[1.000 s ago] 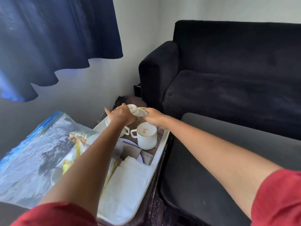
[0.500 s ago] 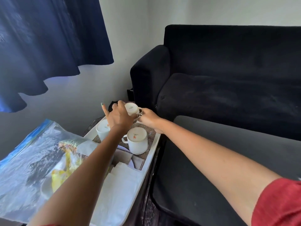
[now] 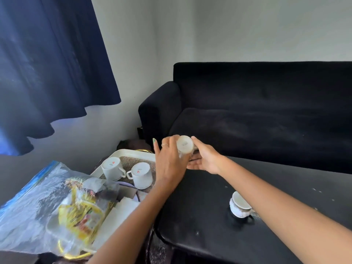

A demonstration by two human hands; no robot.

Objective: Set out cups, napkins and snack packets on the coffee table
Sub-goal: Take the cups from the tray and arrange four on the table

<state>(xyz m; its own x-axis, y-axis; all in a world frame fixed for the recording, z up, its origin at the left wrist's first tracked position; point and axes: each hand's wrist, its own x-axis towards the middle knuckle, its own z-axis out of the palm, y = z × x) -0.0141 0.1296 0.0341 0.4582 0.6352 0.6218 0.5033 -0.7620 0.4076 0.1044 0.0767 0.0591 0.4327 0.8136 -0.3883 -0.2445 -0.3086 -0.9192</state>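
Observation:
A small white cup (image 3: 185, 144), its base turned toward me, is held in the air above the far left corner of the black coffee table (image 3: 209, 216). My left hand (image 3: 170, 161) grips its side. My right hand (image 3: 204, 159) touches it from the right, palm open underneath. Two white mugs (image 3: 112, 168) (image 3: 142, 174) stand upside down on the white tray (image 3: 122, 154) at the left. One patterned cup (image 3: 240, 205) sits upright on the table under my right forearm. White napkins (image 3: 118, 220) lie on the tray's near end. Yellow snack packets (image 3: 82, 218) show inside a clear plastic bag (image 3: 28, 212).
A black sofa (image 3: 257, 115) stands right behind the coffee table. A dark blue curtain (image 3: 47, 63) hangs at the upper left. The tray rests on a low stand beside the table's left edge. Crumbs dot the table's right part.
Both hands lifted the small cup off the tray and carried it right, over the coffee table's corner. The camera swung right, bringing the patterned cup on the table into view.

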